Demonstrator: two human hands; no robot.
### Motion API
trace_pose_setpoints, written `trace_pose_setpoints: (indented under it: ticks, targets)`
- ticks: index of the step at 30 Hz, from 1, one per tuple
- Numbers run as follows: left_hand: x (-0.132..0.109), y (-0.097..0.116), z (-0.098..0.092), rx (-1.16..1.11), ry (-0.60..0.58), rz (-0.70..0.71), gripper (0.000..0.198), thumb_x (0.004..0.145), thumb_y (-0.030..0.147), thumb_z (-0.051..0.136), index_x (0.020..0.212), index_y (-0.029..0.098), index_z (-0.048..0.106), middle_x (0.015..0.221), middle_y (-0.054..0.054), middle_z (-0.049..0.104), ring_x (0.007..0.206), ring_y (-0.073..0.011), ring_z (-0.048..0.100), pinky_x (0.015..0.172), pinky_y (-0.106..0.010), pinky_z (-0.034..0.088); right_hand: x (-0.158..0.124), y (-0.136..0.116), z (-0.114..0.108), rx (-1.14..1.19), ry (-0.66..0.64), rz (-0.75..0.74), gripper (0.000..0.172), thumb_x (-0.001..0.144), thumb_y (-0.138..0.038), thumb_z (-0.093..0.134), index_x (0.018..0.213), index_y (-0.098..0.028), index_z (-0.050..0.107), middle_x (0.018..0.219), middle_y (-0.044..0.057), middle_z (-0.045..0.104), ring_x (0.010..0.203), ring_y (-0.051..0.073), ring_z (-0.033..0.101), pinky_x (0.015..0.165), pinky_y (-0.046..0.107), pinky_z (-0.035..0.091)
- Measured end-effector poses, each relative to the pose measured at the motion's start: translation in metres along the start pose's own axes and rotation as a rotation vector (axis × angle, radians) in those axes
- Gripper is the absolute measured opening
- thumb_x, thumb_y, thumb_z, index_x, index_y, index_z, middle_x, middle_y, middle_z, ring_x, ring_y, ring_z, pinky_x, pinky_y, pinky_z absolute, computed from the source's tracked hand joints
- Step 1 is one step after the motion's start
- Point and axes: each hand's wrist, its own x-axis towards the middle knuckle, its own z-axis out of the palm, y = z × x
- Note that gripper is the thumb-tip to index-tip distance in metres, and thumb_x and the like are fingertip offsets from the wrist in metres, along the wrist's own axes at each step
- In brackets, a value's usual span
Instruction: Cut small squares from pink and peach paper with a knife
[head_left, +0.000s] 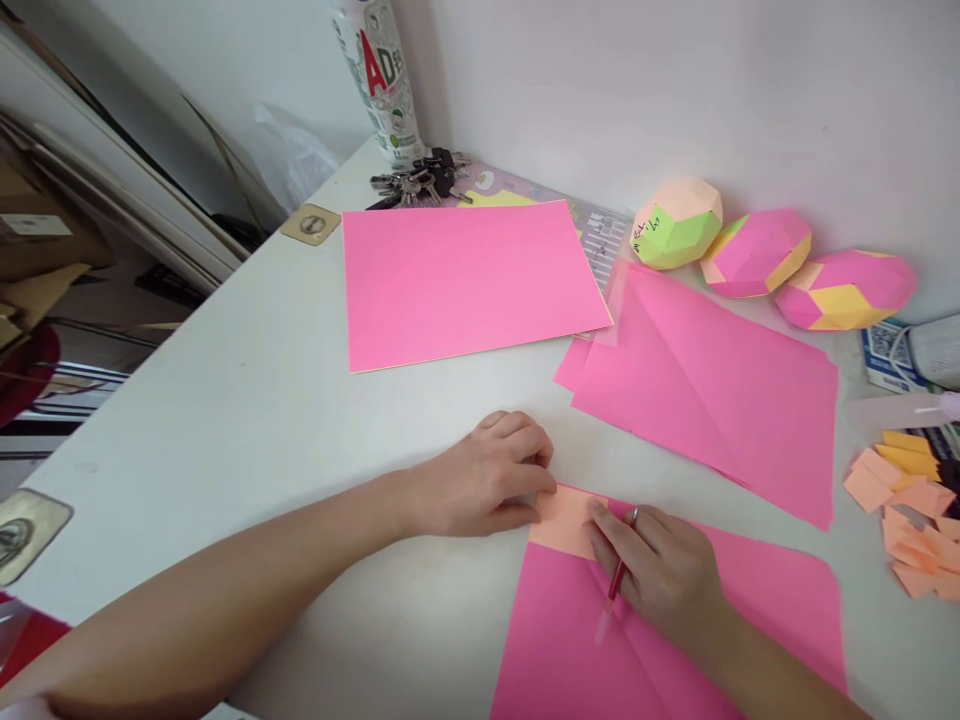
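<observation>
My left hand (487, 478) rests on the white table (247, 400) just left of the peach square (564, 522). Its fingers are bent and held close together, and their tips touch the square's left edge. I cannot tell whether they pinch the edge or only press on it. My right hand (664, 578) lies just right of the square, with the fingers clamped around a red pen (619, 575) and the forefinger tip on the square's right edge. The square lies on the top corner of a creased pink sheet (757, 600) that spreads below and to the right of it. Beyond the square are overlapping pink sheets (720, 390), and farther back on the left is a flat pink sheet (465, 280). Three paper balls (757, 252) sit well beyond the square by the wall, and peach scraps (907, 520) lie far to its right.
</observation>
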Motion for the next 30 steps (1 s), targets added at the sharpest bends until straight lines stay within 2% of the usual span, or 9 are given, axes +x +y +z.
trace_pose_setpoints:
  ticks: [4,7,9,19,21,24,27,30]
  targets:
    - [-0.001,-0.001,0.001,-0.024,0.011,-0.001,0.009,0.082,0.018,0.062,0.09,0.017,0.064,0.094,-0.005,0.052,0.092,-0.0184,0.046,0.087,-0.034,0.037,0.002,0.0,-0.001,-0.002,-0.002,0.006,0.012,0.084,-0.01,0.059,0.09,-0.015,0.067,0.047,-0.008,0.037,0.043,0.007,0.034,0.04,0.025,0.026]
    - [-0.001,-0.001,0.002,-0.051,0.026,-0.021,0.002,0.08,0.017,0.063,0.08,0.016,0.062,0.091,-0.004,0.049,0.091,-0.0176,0.045,0.086,-0.033,0.038,0.003,-0.001,-0.002,0.003,-0.014,0.004,0.01,0.085,-0.011,0.058,0.091,-0.014,0.066,0.047,-0.007,0.038,0.044,0.008,0.034,0.04,0.025,0.027]
    - [-0.001,-0.001,0.002,-0.064,0.04,-0.033,0.006,0.079,0.017,0.064,0.074,0.015,0.06,0.089,-0.004,0.046,0.09,-0.017,0.044,0.086,-0.032,0.039,0.002,-0.001,-0.002,0.008,-0.019,0.003,0.011,0.086,-0.011,0.058,0.092,-0.013,0.066,0.047,-0.007,0.039,0.044,0.008,0.034,0.04,0.025,0.027]
    - [-0.002,0.0,0.002,-0.023,0.041,-0.026,0.006,0.08,0.019,0.065,0.078,0.015,0.06,0.089,-0.004,0.046,0.09,-0.0174,0.044,0.085,-0.034,0.041,-0.003,0.0,0.0,0.013,-0.046,0.012,0.013,0.087,-0.012,0.056,0.094,-0.012,0.067,0.048,-0.006,0.042,0.045,0.008,0.038,0.04,0.024,0.03]
    - [-0.001,0.006,0.002,0.038,0.039,0.016,0.005,0.082,0.017,0.06,0.078,0.015,0.06,0.091,-0.005,0.048,0.092,-0.0193,0.044,0.086,-0.036,0.041,-0.003,0.0,0.0,0.012,-0.046,0.01,0.012,0.087,-0.012,0.057,0.091,-0.012,0.068,0.048,-0.006,0.042,0.045,0.008,0.038,0.041,0.024,0.03]
    - [-0.001,0.019,0.006,0.12,0.021,0.148,0.021,0.088,0.006,0.046,0.073,0.014,0.058,0.092,-0.006,0.054,0.094,-0.019,0.045,0.085,-0.035,0.042,-0.003,-0.001,-0.001,0.015,-0.06,0.019,0.01,0.086,-0.012,0.059,0.085,-0.012,0.069,0.048,-0.005,0.044,0.045,0.008,0.04,0.041,0.024,0.031]
    - [-0.002,0.032,0.013,0.123,0.005,0.214,0.032,0.09,0.0,0.037,0.069,0.013,0.057,0.082,-0.004,0.055,0.08,-0.015,0.046,0.075,-0.029,0.044,-0.004,-0.003,-0.001,0.023,-0.084,0.033,0.012,0.086,-0.011,0.058,0.082,-0.012,0.07,0.049,-0.004,0.046,0.045,0.008,0.041,0.041,0.024,0.032]
    - [-0.002,0.039,0.018,0.178,0.039,0.248,0.034,0.09,0.0,0.037,0.064,0.014,0.055,0.073,-0.004,0.053,0.072,-0.0148,0.044,0.067,-0.028,0.044,-0.004,-0.003,-0.002,0.046,-0.072,0.056,0.014,0.087,-0.01,0.056,0.083,-0.012,0.069,0.049,-0.004,0.047,0.045,0.008,0.041,0.041,0.024,0.031]
